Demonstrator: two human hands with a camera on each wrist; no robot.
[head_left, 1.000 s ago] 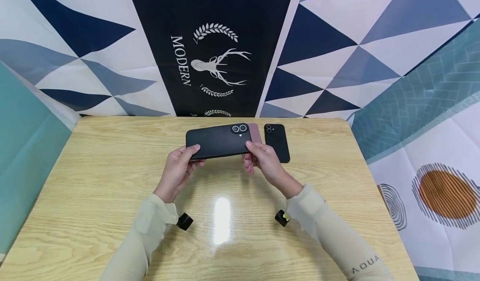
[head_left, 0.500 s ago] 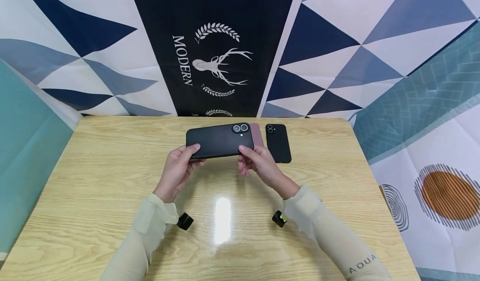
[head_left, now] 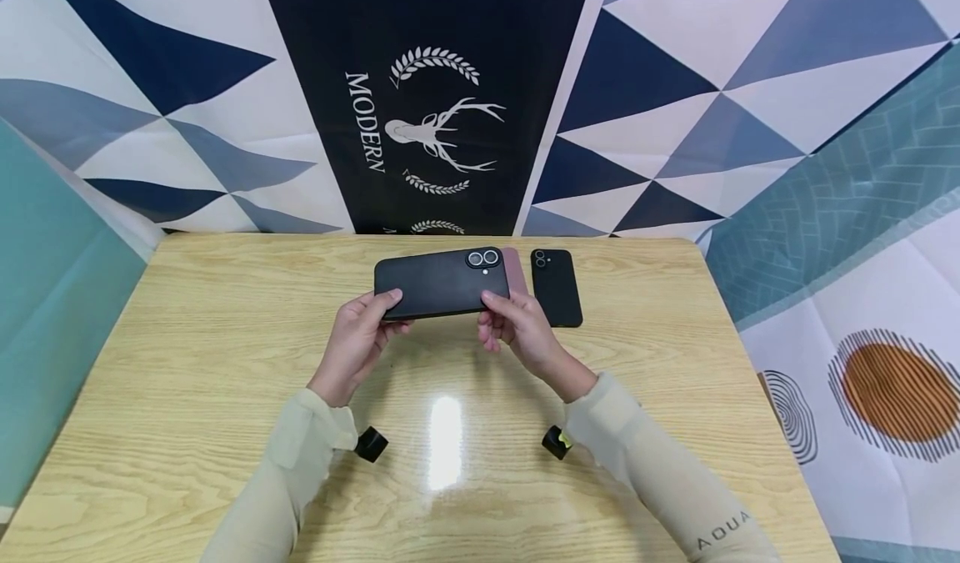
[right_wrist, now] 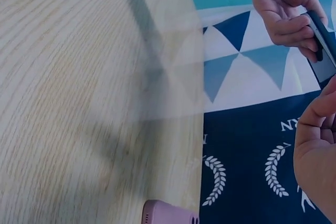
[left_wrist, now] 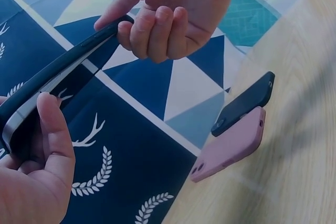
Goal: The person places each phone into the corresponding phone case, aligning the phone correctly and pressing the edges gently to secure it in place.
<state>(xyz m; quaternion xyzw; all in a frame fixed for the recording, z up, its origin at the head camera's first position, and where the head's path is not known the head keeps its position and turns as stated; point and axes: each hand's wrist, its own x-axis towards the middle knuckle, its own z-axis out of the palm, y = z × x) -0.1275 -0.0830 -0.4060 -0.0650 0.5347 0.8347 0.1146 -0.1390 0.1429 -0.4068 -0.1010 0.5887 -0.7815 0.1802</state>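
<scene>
In the head view, a phone in a black case [head_left: 442,286] is held up lengthwise, its two camera lenses at the right end. My left hand [head_left: 358,338] grips its left lower corner, thumb on the back. The right hand [head_left: 521,329] pinches the lower edge near the camera end, thumb on the back and fingers beneath. From the left wrist, a silver phone edge [left_wrist: 31,109] shows under the black case, with a dark screen side below. Behind the held phone a pink phone [head_left: 513,268] lies partly hidden, and a black phone [head_left: 557,288] lies to its right.
Everything is over a light wood table [head_left: 225,363]. A patterned cloth backdrop [head_left: 637,87] rises at the table's far edge. Small black camera pieces [head_left: 371,444] hang under the wrists, and the pink phone's end [right_wrist: 168,213] shows in the right wrist view.
Over the last second my right hand has slid slightly left along the lower edge of the held phone. My left hand has kept its grip almost in place.
</scene>
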